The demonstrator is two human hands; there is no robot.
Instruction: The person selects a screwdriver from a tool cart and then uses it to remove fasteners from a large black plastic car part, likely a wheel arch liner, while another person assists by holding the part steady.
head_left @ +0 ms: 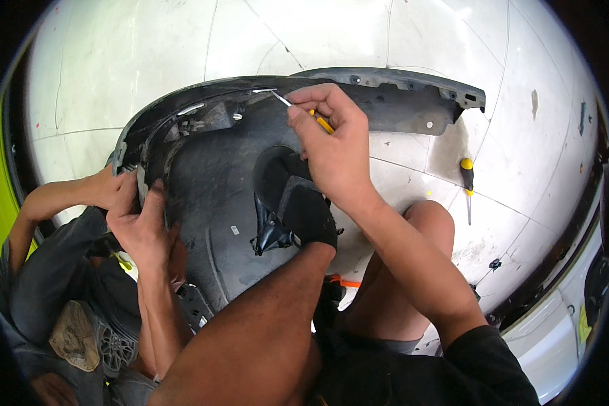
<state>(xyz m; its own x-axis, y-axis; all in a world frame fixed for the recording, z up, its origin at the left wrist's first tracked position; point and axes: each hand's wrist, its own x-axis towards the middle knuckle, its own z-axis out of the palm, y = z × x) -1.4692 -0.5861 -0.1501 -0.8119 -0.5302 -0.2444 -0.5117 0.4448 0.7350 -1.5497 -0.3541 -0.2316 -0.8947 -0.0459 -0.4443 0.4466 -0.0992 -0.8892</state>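
Note:
A large dark plastic car bumper point(203, 183) lies with its inner side up on the floor. My right hand point(335, 139) is closed around a thin screwdriver point(325, 126) with a yellow handle. Its metal tip meets a pale clip-like slot near the bumper's far rim. At the bumper's left end my left hand point(139, 220) grips the edge, thumb and fingers on either side. Close by, a co-worker's hand point(105, 186) reaches the same end. My foot point(298, 196), in dark footwear, rests on the bumper's middle.
Another screwdriver point(467, 174), black and yellow, lies on the pale tiled floor point(413, 34) to the right. The co-worker's dark-clothed leg point(40, 250) and a cap point(74, 335) are at the left. A white car panel point(545, 338) stands at the lower right.

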